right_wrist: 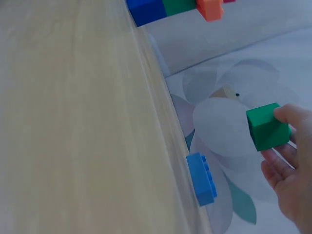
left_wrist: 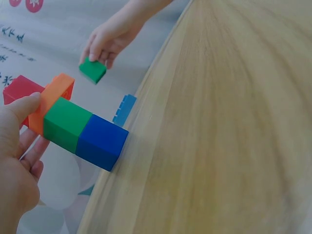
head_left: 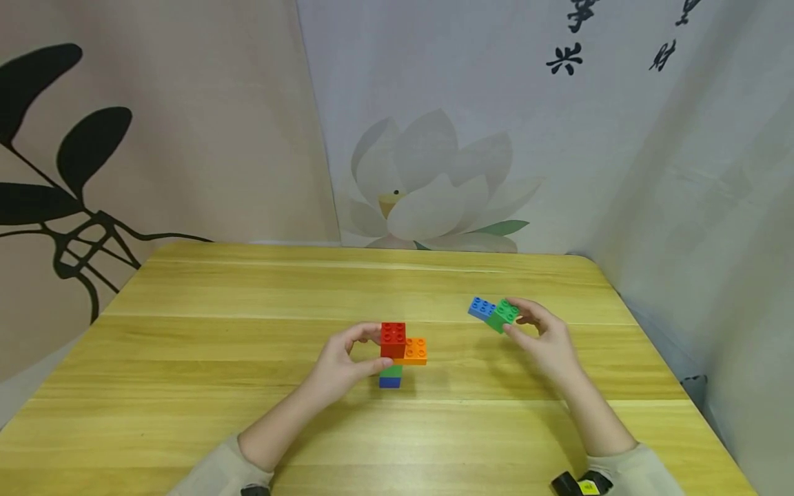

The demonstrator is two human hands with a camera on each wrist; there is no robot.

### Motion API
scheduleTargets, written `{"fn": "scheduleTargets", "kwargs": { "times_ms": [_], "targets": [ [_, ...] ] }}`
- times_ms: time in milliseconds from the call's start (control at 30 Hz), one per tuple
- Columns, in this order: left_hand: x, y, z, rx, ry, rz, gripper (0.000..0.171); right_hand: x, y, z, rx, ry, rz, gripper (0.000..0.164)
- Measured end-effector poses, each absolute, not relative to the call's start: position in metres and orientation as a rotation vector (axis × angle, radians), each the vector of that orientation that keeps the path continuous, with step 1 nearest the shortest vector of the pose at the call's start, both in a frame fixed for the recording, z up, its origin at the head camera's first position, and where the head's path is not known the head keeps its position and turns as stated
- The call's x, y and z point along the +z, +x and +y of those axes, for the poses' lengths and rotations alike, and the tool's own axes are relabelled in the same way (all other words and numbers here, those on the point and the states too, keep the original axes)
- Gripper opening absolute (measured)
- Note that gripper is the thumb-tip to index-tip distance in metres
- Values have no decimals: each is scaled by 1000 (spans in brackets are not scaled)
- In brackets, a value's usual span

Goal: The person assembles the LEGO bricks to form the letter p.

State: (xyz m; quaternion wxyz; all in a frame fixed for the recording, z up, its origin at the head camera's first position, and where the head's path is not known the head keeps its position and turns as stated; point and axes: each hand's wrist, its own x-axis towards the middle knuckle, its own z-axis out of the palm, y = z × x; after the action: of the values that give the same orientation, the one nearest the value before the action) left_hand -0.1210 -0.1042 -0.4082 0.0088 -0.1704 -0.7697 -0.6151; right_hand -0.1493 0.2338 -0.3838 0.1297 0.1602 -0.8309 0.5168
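My left hand (head_left: 340, 362) pinches a stack of toy building bricks between thumb and fingers. From top to bottom the stack has a red brick (head_left: 393, 339), an orange brick (head_left: 417, 351) jutting to the right, a green brick (left_wrist: 67, 122) and a dark blue brick (left_wrist: 102, 143). Off to the right, my right hand (head_left: 548, 341) pinches a single green brick (right_wrist: 267, 126), tilted and raised above the table. A lighter blue brick (right_wrist: 201, 179) lies on the table, studs up, apart from that green brick; in the head view the two overlap.
The wooden table (head_left: 248, 358) stretches under both hands, its far edge against a curtain (head_left: 248, 138) printed with leaves and a lotus. Another pale curtain hangs along the right side. A dark strap (head_left: 583, 484) sits at the right wrist.
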Motion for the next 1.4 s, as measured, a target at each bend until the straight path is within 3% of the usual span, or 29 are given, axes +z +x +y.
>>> {"fn": "scheduleTargets", "kwargs": {
  "times_ms": [1400],
  "targets": [
    [-408,-122,-103,-1939,-531,-2406,44,-364,-144,168,1596,1057,-2163,43]
  ]
}}
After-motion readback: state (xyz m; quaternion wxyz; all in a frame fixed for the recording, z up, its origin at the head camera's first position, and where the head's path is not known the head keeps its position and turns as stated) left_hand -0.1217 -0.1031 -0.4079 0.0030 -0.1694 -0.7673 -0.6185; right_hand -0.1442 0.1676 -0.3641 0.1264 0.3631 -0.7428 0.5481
